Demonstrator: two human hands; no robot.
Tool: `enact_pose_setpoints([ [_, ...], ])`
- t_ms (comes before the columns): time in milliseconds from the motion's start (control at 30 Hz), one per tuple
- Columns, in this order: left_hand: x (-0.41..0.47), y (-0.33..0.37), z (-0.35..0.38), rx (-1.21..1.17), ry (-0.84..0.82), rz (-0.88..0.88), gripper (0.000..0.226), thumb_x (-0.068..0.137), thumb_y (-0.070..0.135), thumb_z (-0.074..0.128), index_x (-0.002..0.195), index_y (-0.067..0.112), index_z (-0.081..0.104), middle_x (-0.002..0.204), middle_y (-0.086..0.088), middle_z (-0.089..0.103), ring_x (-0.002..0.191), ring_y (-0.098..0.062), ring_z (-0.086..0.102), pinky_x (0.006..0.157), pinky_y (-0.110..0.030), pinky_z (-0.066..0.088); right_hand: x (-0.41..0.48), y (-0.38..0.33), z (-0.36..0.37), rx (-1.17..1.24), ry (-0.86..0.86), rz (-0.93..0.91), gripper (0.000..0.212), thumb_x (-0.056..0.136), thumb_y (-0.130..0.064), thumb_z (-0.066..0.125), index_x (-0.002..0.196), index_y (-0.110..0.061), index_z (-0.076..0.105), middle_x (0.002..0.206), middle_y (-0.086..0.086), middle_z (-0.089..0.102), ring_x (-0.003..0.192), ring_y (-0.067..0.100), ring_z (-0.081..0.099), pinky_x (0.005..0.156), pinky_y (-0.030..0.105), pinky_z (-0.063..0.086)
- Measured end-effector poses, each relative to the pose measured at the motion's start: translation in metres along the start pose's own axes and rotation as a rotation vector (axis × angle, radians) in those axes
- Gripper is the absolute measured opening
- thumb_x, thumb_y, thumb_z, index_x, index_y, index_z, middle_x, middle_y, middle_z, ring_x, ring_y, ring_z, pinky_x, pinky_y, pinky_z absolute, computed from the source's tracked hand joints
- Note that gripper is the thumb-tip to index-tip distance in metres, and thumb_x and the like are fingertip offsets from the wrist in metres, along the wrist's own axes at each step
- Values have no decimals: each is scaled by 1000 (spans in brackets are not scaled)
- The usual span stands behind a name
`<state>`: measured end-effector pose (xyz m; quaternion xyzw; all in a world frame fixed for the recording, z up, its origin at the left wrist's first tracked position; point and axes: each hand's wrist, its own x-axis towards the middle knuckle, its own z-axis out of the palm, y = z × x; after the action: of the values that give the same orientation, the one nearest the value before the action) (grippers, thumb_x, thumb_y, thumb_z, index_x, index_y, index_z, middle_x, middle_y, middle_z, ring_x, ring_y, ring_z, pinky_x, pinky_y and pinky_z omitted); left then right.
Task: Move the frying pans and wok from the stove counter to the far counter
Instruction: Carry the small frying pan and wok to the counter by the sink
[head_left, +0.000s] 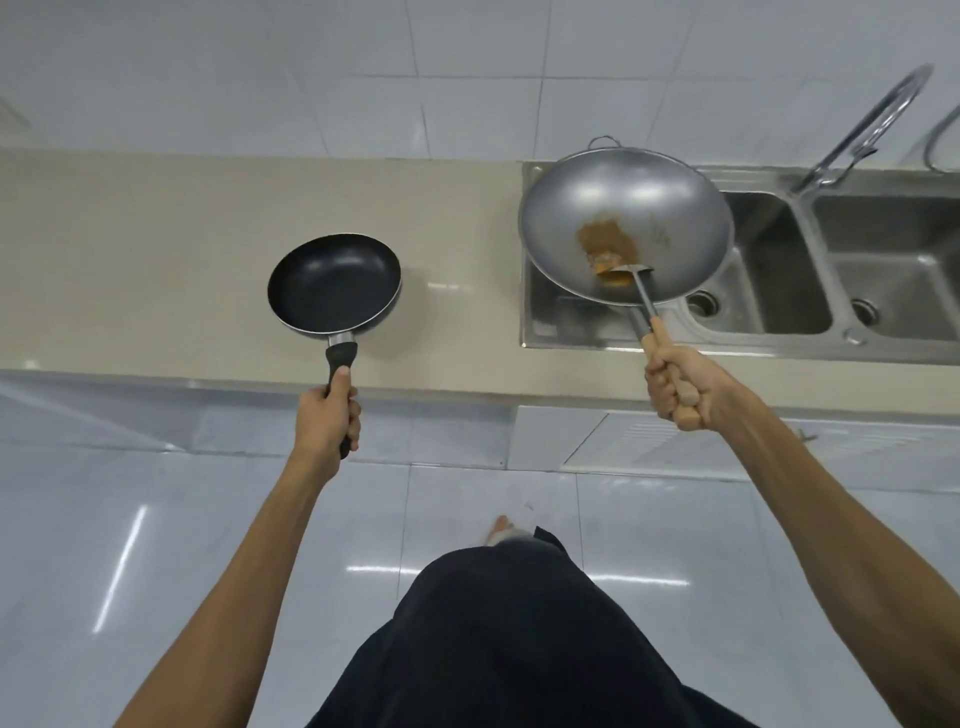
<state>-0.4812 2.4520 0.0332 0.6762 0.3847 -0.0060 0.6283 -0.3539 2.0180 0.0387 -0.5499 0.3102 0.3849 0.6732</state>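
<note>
- Over the beige counter (156, 249), my left hand (324, 421) holds a black pan (335, 283), fingers wrapped tight round its dark handle, thumb along the top.
- Pan sits level above the counter's front half, empty.
- My right hand (680, 387) is fisted round the wooden handle of the wok (626, 223).
- Wok hangs over the left edge of the steel sink (779, 280), tilted toward me, with a brown patch inside.
- Curved tap (862, 130) stands behind the sink.
- My dark trousers (519, 634) show below, over glossy floor tiles.
</note>
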Motion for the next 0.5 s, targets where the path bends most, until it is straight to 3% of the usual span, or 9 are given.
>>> enact_pose_setpoints([
  [233, 46, 18, 0, 33, -11, -12, 38, 102, 44, 48, 81, 12, 54, 45, 6, 44, 34, -12, 35, 35, -25, 32, 24, -17, 8, 28, -1, 31, 46, 90, -14, 44, 45, -20, 49, 42, -7, 41, 29, 7, 37, 30, 13, 29],
  [400, 64, 22, 1, 56, -25, -24, 39, 102, 44, 49, 82, 11, 54, 46, 5, 44, 34, -12, 36, 33, -24, 33, 31, -23, 13, 33, 3, 52, 37, 89, -15, 46, 52, -19, 47, 44, -5, 46, 32, 8, 40, 31, 16, 34],
  [500, 73, 27, 0, 69, -43, -21, 37, 102, 42, 51, 84, 10, 55, 45, 5, 44, 33, -12, 36, 33, -23, 32, 38, -23, 13, 48, -2, 70, 47, 93, -19, 44, 47, -19, 50, 43, -5, 46, 31, 8, 42, 31, 15, 35],
])
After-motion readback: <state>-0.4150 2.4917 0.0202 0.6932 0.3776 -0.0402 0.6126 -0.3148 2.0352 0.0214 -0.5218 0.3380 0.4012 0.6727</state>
